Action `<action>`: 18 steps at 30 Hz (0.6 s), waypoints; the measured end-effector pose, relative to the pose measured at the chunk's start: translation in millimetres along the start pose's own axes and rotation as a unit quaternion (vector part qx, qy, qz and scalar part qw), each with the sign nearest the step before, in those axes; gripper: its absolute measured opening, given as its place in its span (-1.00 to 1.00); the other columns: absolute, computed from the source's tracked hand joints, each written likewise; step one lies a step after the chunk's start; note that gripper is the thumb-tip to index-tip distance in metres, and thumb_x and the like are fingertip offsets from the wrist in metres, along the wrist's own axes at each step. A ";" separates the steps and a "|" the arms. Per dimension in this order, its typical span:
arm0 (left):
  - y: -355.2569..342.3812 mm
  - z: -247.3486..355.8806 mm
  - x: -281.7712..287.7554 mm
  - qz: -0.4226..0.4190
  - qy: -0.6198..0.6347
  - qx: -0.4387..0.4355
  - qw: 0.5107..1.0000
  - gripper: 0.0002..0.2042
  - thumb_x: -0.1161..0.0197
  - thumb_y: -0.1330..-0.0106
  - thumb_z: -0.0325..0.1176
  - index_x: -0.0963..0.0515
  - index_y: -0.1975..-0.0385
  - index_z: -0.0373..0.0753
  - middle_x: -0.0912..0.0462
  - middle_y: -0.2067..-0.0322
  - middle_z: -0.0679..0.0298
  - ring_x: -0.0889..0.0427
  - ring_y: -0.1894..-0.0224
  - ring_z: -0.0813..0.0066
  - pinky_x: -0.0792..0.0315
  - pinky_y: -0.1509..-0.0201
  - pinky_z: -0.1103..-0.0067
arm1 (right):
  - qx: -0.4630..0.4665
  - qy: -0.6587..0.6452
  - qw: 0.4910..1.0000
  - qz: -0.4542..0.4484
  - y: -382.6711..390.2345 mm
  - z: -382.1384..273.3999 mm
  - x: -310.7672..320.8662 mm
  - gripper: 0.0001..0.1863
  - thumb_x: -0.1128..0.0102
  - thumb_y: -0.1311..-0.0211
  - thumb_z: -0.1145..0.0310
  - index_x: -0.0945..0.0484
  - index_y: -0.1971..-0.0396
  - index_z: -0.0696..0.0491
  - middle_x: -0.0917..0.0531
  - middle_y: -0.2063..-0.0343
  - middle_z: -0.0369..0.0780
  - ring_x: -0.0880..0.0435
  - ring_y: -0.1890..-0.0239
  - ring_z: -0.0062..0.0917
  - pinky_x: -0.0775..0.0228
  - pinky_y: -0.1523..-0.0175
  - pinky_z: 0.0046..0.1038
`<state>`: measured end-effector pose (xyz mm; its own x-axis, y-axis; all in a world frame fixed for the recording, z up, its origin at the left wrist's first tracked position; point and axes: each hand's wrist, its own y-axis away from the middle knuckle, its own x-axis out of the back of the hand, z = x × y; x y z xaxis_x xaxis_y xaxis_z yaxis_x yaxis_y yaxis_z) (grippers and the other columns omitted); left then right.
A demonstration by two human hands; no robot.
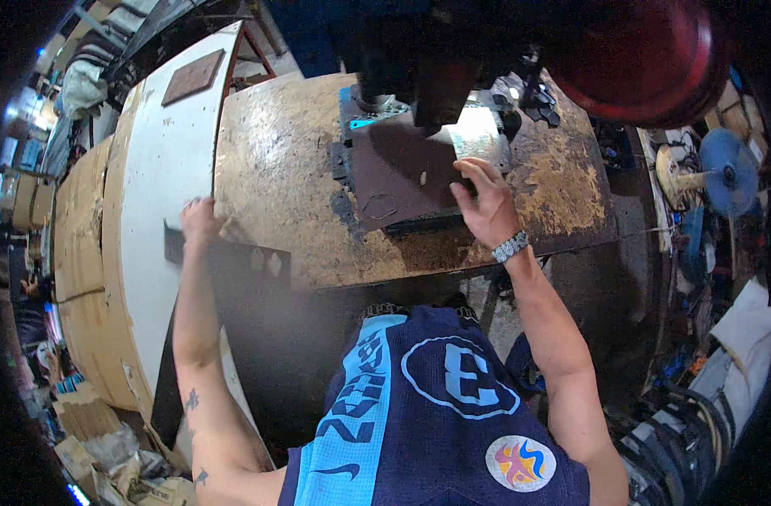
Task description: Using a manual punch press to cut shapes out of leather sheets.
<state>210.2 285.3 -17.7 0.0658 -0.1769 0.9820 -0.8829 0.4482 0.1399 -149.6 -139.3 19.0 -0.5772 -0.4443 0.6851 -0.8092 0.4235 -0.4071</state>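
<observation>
My left hand (199, 221) is closed on a dark, thin sheet (263, 261) with cut-out holes, which hangs over the wooden table's left front. My right hand (487, 198) has its fingers apart and slightly curved at the right edge of a dark brown sheet (407, 169); whether the fingertips touch it is unclear. That sheet lies under the black machine head (432, 76) on a bed with a shiny metal plate (481, 126). A small loose oval outline (377, 205) shows on the sheet's lower left.
The worn wooden table (276, 160) adjoins a white board (162, 143) bearing a brown block (193, 78) at left. A large red round machine part (634, 63) hangs upper right, near a blue fan (727, 173). Cardboard sheets (86, 295) stand at far left; piled materials line both sides.
</observation>
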 end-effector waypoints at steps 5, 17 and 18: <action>18.6 174.8 -7.5 -0.089 0.530 -0.039 0.842 -0.58 -0.24 -0.38 -0.03 -0.64 0.06 -0.31 -0.72 0.14 0.16 -0.66 0.11 0.44 -0.52 0.01 0.50 | -0.012 0.083 0.996 -0.037 -11.1 10.3 -16.9 -0.66 -0.12 -0.33 0.31 -0.54 -0.05 0.09 -0.55 -0.07 -0.06 -0.53 -0.11 -0.16 -0.39 -0.22 -0.21; 35.6 297.3 11.5 0.059 0.593 0.107 0.796 -0.35 -0.52 -0.04 0.02 -0.44 0.13 -0.44 -0.65 0.27 -0.07 -0.65 0.19 0.07 -0.49 0.04 0.32 | 0.065 0.182 0.980 -0.047 -10.5 11.4 -30.9 -0.61 -0.17 -0.28 0.18 -0.53 -0.04 0.03 -0.55 -0.14 -0.23 -0.47 -0.12 -0.24 -0.35 -0.17 -0.21; 35.2 299.9 14.3 0.065 0.589 0.104 0.798 -0.44 -0.52 -0.05 -0.11 -0.46 0.16 -0.44 -0.66 0.27 -0.04 -0.66 0.21 0.15 -0.50 0.06 0.37 | 0.070 0.182 0.979 -0.052 -9.4 10.5 -29.4 -0.60 -0.19 -0.27 0.18 -0.52 -0.04 0.04 -0.56 -0.12 -0.23 -0.48 -0.10 -0.26 -0.35 -0.16 -0.22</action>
<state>40.6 35.8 -36.7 0.2511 0.8619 0.4405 -0.9679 0.2192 0.1230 -126.1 -138.6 -3.7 -0.4346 -0.1585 0.8866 -0.8834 0.2668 -0.3853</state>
